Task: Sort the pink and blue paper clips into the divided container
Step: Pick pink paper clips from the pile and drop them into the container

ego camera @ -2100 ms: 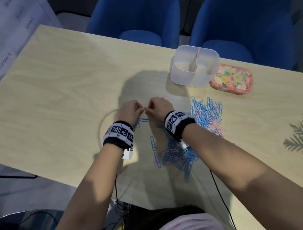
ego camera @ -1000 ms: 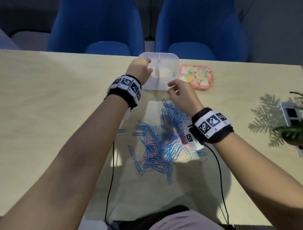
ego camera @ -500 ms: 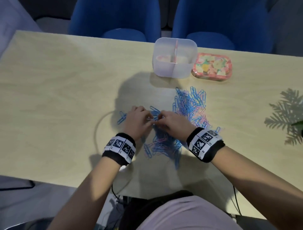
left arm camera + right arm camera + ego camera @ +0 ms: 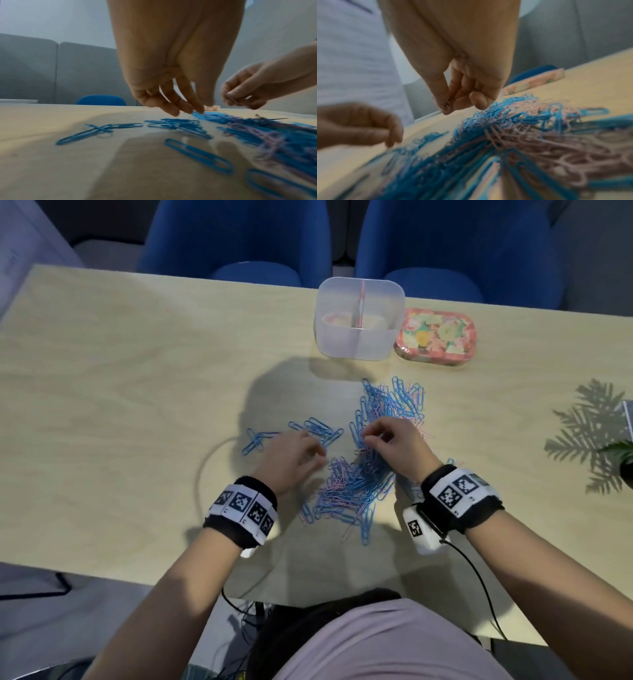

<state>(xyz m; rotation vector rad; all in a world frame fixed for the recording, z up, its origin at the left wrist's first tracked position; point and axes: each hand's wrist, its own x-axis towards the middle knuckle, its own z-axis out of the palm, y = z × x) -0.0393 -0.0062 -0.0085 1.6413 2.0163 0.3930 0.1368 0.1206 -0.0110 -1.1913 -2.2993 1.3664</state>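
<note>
A heap of mixed blue and pink paper clips [image 4: 356, 487] lies mid-table, and a small group of blue clips [image 4: 317, 429] lies left of it. My left hand [image 4: 317, 455] hovers over that group with its fingers straight, the tips brushing the blue clips [image 4: 178, 123]. Thumb and forefinger of my right hand [image 4: 371, 440] pinch a thin paper clip just above the heap [image 4: 513, 121]; its colour is unclear. The clear divided container [image 4: 359, 344] stands at the far edge, with pink visible in its left compartment.
A flowered pink tin [image 4: 435, 338] sits right of the container. Two crossed blue clips [image 4: 255, 440] lie apart at the left. Blue chairs [image 4: 239, 237] stand behind the table [image 4: 120, 371]. A plant [image 4: 621, 453] is at the right edge. Wrist-camera cables hang off the near edge.
One second ago both hands were up at the container. Half a second ago they met fingertip to fingertip over the heap; now they have drawn apart, the right one lifted slightly.
</note>
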